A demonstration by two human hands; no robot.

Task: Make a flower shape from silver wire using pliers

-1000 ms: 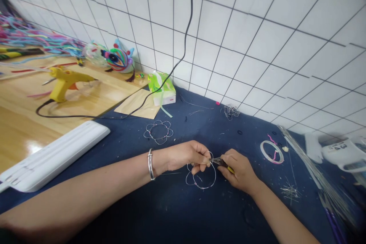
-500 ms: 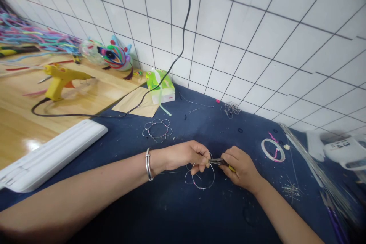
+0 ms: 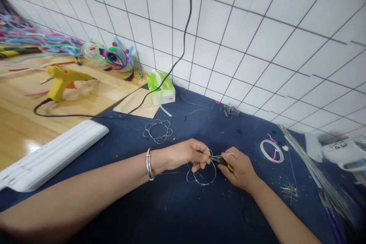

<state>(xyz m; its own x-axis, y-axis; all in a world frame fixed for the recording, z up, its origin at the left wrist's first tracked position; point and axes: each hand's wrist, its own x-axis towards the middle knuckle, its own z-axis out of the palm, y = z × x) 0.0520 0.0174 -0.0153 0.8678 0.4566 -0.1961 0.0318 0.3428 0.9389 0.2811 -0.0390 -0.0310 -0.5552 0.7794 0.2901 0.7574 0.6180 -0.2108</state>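
My left hand [image 3: 194,154], with a silver bangle on the wrist, pinches a looped wire piece [image 3: 203,184] with small pink beads, which hangs below the fingers. My right hand [image 3: 238,167] is wrapped round pliers [image 3: 217,158] with yellow-and-black handles. The pliers' jaws point left and meet the wire beside my left fingertips. A short wire end sticks out to the right above the pliers. Up and to the left, a flower-shaped wire ring [image 3: 158,131] with pink beads lies on the dark blue cloth [image 3: 171,213].
At left are a white power-strip-like bar [image 3: 54,152], a yellow glue gun [image 3: 61,82] and a corded ornament [image 3: 118,57]. A tissue pack [image 3: 161,87] sits near the wall. At right are a tape roll [image 3: 271,151], wire scraps [image 3: 290,190] and a long wire bundle [image 3: 305,160].
My right hand and the pliers have shifted slightly left, and a wire end now shows above the pliers. The beaded loop has risen a little.
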